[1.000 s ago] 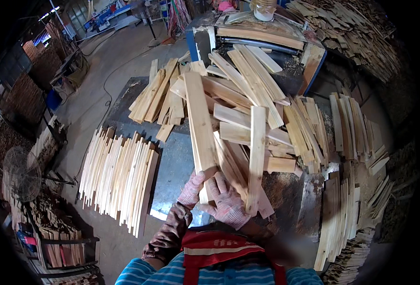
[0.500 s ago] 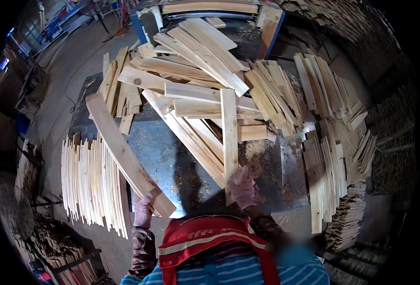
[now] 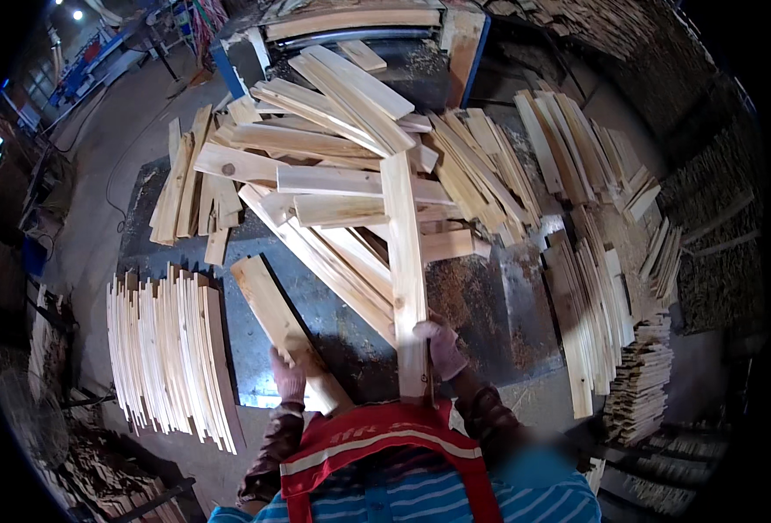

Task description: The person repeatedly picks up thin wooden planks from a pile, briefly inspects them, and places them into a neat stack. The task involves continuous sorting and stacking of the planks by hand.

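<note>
At the near edge of the dark metal counter, the gloved left hand is clamped on a short pale wooden board angled leftward; the gloved right hand grips a long upright pale wooden slat, its far end resting on the heap of pale boards.

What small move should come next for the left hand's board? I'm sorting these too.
Probably swing the short board in the left hand over onto the upright row of slats just beside it; the right hand grips a long board.
</note>
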Tool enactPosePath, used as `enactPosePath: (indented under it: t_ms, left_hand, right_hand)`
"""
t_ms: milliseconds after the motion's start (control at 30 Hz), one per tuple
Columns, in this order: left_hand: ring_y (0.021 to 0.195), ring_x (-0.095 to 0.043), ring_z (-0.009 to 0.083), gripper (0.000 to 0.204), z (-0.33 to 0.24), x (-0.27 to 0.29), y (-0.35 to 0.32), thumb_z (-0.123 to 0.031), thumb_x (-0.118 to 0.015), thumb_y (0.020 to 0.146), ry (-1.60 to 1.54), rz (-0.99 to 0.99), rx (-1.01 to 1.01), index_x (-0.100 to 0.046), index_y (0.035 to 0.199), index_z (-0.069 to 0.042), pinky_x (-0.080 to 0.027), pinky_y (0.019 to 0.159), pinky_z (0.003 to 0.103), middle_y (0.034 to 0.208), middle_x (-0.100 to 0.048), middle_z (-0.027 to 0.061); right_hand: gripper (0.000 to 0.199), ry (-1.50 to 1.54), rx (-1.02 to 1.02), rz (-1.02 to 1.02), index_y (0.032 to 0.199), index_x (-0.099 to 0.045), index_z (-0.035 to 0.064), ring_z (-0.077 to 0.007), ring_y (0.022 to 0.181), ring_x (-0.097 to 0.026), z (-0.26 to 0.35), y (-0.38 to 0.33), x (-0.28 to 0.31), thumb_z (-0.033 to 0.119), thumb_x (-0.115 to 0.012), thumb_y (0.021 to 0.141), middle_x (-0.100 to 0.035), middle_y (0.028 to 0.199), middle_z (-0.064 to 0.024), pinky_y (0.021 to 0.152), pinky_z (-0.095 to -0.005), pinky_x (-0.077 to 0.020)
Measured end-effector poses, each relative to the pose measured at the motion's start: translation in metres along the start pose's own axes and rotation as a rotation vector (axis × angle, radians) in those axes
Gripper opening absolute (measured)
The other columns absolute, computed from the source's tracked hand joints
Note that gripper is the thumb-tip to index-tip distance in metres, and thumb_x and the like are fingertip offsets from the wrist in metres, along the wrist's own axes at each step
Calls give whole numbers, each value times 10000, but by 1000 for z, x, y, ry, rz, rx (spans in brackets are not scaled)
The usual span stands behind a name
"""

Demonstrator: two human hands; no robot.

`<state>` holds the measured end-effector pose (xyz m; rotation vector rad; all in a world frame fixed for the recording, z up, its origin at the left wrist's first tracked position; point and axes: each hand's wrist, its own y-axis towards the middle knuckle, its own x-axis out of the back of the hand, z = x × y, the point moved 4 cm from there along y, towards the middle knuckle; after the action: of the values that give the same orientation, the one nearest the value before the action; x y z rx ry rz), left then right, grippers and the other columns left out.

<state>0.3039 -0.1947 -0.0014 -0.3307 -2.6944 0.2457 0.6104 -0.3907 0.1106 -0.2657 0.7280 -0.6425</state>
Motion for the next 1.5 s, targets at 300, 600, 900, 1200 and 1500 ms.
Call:
enactPosePath:
  t_ms: [300,600,900,1200,1500]
  left_hand:
    - [1182,-566,200,931,-218,-131,-17,-135,-784,856,-268,797,-96,-220,1593,-71,-488,980,307,1395,-530,138]
    - [848,-680,224,371,-229,-43,12,-210,-701,889,-726,269,75,-648,1174,21,-593,749,369,960,-697,108]
    - [1066,-600,494,711,-86,25,58,-475,-628,926,278,-362,123,-373,1473,-98,-477,895,565,1141,-613,295]
    - [1106,-607,474,683,-31,20,42,-427,-747,775,534,-39,386,-469,1310,-105,-499,936,539,1195,-599,280]
    - [1309,-523,238,720,-177,-40,75,-337,-738,914,-286,336,-79,-436,1488,-27,-449,1070,366,1458,-519,153]
  right_hand:
    - [333,-1177,627,105,1194,-664,61,-333,1029,-651,-10,13,-65,286,-657,948,-655,1122,-186,857,-411,-537]
    - [372,-1050,760,-211,1259,-651,13,-244,1059,-668,121,98,-67,219,-689,952,-709,1159,-147,924,-337,-528]
    - [791,-1362,427,-498,1371,-486,-30,-438,1172,-593,205,267,-101,424,-738,773,-602,1302,-282,1007,-466,-478]
    - [220,-554,1,-71,1044,-684,78,-109,846,-615,186,202,-80,172,-754,859,-683,887,-3,686,-273,-511]
    - [235,193,13,179,1181,-630,102,-162,908,-628,62,84,-82,97,-657,948,-669,1108,-45,665,-283,-515]
